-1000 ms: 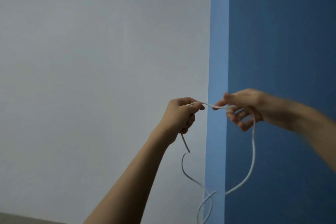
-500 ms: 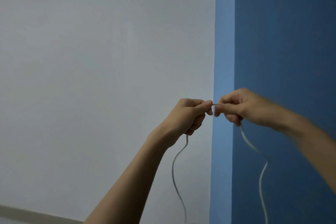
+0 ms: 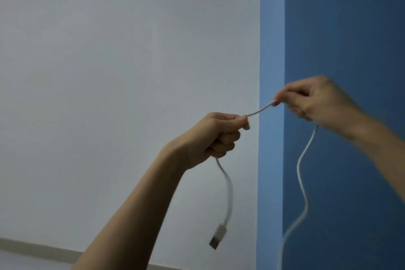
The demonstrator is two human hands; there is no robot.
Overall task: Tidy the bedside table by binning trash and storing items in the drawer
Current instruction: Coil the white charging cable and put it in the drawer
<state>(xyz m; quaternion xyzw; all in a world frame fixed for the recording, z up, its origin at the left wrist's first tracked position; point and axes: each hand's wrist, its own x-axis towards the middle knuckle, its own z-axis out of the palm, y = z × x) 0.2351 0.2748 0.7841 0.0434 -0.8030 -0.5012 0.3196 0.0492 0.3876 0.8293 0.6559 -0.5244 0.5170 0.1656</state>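
Observation:
A thin white USB cable (image 3: 260,111) is stretched between both raised hands in front of the wall. My left hand (image 3: 215,136) grips it in a fist, and a short length hangs below the fist and ends in a USB plug (image 3: 218,238). My right hand (image 3: 313,103), higher and to the right, pinches the cable between thumb and fingers. From that hand a longer wavy length of cable (image 3: 303,184) drops out of the bottom of the view. The bedside table, the drawer and any bin are out of view.
A pale grey wall (image 3: 120,83) fills the left of the view. A blue wall (image 3: 346,28) with a lighter blue corner strip stands on the right. A beige skirting edge (image 3: 32,245) shows at the bottom left.
My hands have drawn apart, the right one rising to the right, so a short span of cable now shows between them. The plug end has come up into view below my left hand.

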